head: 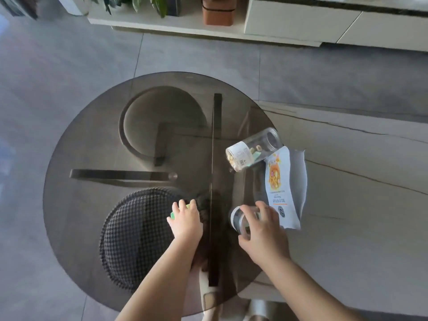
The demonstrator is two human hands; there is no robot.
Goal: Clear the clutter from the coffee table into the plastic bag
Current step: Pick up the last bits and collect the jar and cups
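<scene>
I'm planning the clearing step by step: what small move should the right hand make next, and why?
Probably lift the small jar off the glass table: the right hand already curls around it. No plastic bag is in view, so where it goes next can't be told.

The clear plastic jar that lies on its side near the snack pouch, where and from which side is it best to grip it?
Grip the clear plastic jar lying on its side around its middle, from above, fingers across the round body. Its open mouth points up-right, so a few snack pieces could probably spill; tip the labelled base down when lifting. The white and orange snack pouch lies against its near side.

Two jars (253, 148) (243, 220), one pouch (286, 188), two hands (186, 222) (264, 230).
</scene>
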